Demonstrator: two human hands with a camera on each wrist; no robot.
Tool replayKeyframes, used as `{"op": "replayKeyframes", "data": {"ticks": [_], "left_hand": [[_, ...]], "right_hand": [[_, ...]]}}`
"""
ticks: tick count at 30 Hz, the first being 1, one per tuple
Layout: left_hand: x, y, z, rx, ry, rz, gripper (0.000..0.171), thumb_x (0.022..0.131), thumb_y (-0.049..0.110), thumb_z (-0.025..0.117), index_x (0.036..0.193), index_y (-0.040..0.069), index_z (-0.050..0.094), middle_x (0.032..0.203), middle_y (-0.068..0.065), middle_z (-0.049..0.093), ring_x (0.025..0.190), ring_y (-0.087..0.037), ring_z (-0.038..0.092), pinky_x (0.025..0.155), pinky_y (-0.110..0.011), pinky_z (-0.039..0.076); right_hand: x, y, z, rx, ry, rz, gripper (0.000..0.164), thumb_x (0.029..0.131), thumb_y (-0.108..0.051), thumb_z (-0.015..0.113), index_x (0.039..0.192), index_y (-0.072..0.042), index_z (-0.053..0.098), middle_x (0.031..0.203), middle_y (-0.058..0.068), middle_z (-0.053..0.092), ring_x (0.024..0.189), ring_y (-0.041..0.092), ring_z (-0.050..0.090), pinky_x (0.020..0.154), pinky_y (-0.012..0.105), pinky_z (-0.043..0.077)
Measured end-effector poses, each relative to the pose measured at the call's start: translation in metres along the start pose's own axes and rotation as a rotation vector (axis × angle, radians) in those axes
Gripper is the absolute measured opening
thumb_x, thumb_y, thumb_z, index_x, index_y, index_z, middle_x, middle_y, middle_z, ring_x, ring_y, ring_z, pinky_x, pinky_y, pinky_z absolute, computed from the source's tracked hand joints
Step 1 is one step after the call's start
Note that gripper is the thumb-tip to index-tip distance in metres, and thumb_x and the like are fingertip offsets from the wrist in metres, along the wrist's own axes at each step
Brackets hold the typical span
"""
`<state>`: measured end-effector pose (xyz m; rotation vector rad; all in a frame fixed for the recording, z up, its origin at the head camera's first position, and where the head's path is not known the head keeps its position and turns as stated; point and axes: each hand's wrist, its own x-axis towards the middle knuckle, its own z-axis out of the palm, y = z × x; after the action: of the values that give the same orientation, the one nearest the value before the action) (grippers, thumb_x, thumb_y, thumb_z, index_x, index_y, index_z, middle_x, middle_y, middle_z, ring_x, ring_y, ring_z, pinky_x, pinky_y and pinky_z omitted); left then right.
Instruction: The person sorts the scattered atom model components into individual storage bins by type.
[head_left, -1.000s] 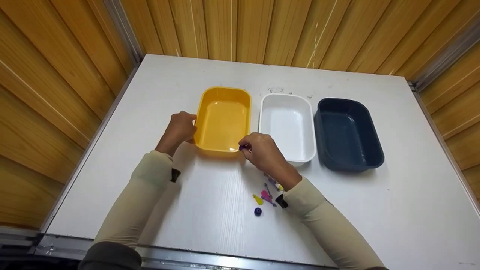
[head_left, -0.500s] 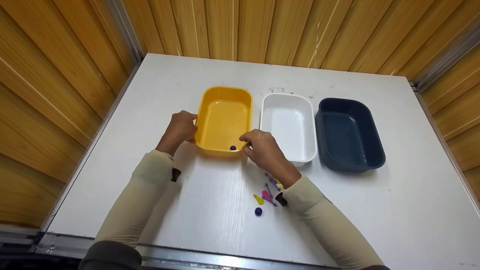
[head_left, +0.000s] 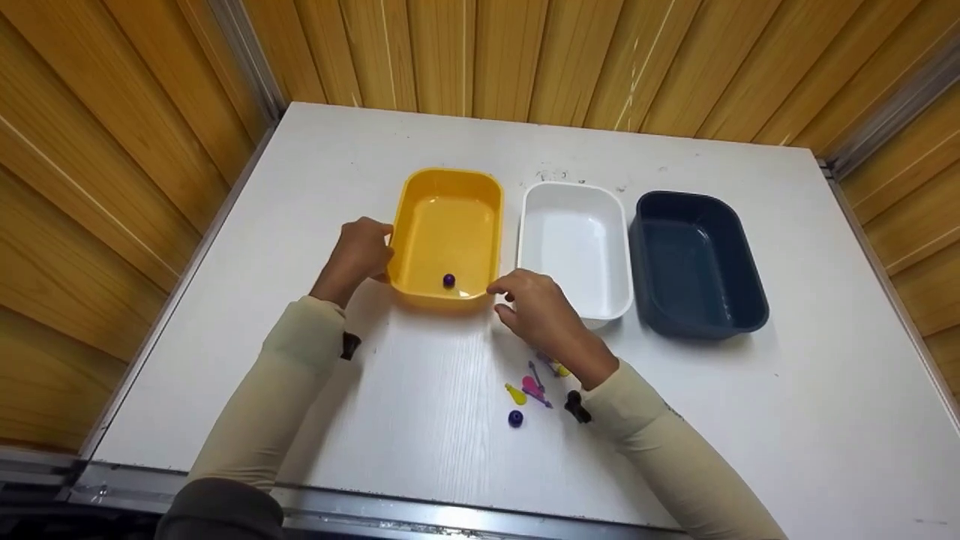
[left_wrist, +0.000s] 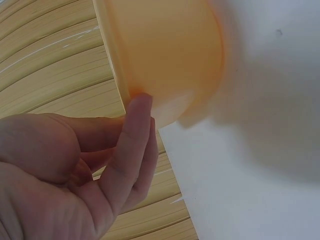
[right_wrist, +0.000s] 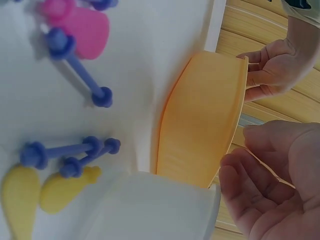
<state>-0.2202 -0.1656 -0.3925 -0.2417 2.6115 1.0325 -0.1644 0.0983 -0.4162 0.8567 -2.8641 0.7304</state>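
Note:
My left hand [head_left: 360, 251] grips the left wall of the yellow bin [head_left: 448, 225], its fingers against the outside and its thumb at the rim in the left wrist view. Inside that bin, towards the near wall, lies a small purple ball [head_left: 448, 280]. At the bin's near right corner is my right hand [head_left: 541, 311], holding nothing, thumb and fingers parted. Below it on the table lie a second purple ball [head_left: 515, 418], a yellow drop-shaped piece [head_left: 515, 394], a pink piece [right_wrist: 92, 34] and several purple rods [right_wrist: 82, 75] with knobbed ends, partly hidden by my right arm in the head view.
A white bin [head_left: 574, 251] stands to the right of the yellow one, then a dark blue bin [head_left: 694, 262] close beside it. All are on a white table [head_left: 315, 187], with wood-panelled walls [head_left: 502, 60] behind and at both sides.
My right hand has let go of the purple ball, which has rolled left and away from the near wall inside the yellow bin. My left hand keeps its place.

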Motion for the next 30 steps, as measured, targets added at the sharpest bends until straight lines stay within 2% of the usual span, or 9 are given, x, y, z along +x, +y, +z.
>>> {"op": "replayKeyframes", "data": {"ticks": [5, 13, 18, 21, 25, 30], "left_hand": [[0.000, 0.001, -0.001, 0.008, 0.009, -0.006, 0.031, 0.090, -0.005, 0.051, 0.115, 0.005, 0.065, 0.111, -0.015, 0.066, 0.093, -0.025, 0.067, 0.069, -0.031, 0.059], [0.001, 0.003, -0.004, -0.007, 0.000, -0.028, 0.034, 0.090, -0.005, 0.051, 0.119, 0.007, 0.064, 0.110, -0.012, 0.064, 0.092, -0.023, 0.064, 0.072, -0.032, 0.059], [0.001, 0.002, -0.007, -0.006, -0.006, -0.003, 0.034, 0.090, -0.005, 0.049, 0.120, 0.005, 0.062, 0.112, -0.015, 0.064, 0.095, -0.025, 0.066, 0.072, -0.033, 0.059], [0.001, 0.002, -0.006, -0.006, 0.005, 0.009, 0.036, 0.091, -0.005, 0.050, 0.122, 0.006, 0.062, 0.119, -0.016, 0.064, 0.100, -0.027, 0.067, 0.071, -0.032, 0.059], [-0.001, 0.003, -0.004, 0.008, 0.011, -0.006, 0.037, 0.091, -0.002, 0.052, 0.126, 0.008, 0.061, 0.124, -0.014, 0.063, 0.102, -0.027, 0.067, 0.072, -0.032, 0.059], [-0.002, 0.005, -0.001, -0.010, -0.010, -0.049, 0.037, 0.092, -0.001, 0.053, 0.127, 0.008, 0.060, 0.119, -0.012, 0.064, 0.095, -0.024, 0.065, 0.075, -0.031, 0.059]], "right_hand": [[-0.009, 0.000, -0.001, 0.027, -0.025, 0.010, 0.024, 0.082, -0.007, 0.069, 0.106, -0.009, 0.072, 0.099, 0.007, 0.071, 0.086, 0.019, 0.067, 0.078, 0.033, 0.056], [-0.026, 0.003, 0.001, 0.000, -0.087, -0.002, 0.023, 0.081, -0.007, 0.070, 0.104, -0.009, 0.072, 0.097, 0.006, 0.071, 0.085, 0.018, 0.068, 0.077, 0.032, 0.056], [-0.038, 0.001, 0.000, 0.028, -0.131, -0.014, 0.023, 0.080, -0.006, 0.071, 0.104, -0.008, 0.071, 0.096, 0.006, 0.071, 0.083, 0.017, 0.068, 0.075, 0.030, 0.056], [-0.046, -0.001, 0.001, 0.033, -0.160, -0.025, 0.023, 0.081, -0.007, 0.070, 0.104, -0.009, 0.071, 0.095, 0.005, 0.071, 0.082, 0.016, 0.067, 0.073, 0.029, 0.055], [-0.059, -0.004, 0.004, 0.039, -0.223, -0.030, 0.023, 0.081, -0.009, 0.070, 0.104, -0.010, 0.071, 0.094, 0.003, 0.071, 0.080, 0.013, 0.066, 0.071, 0.026, 0.054], [-0.074, -0.006, 0.010, 0.048, -0.281, -0.086, 0.021, 0.081, -0.009, 0.068, 0.101, -0.010, 0.073, 0.090, 0.002, 0.072, 0.076, 0.010, 0.063, 0.070, 0.025, 0.051]]}}
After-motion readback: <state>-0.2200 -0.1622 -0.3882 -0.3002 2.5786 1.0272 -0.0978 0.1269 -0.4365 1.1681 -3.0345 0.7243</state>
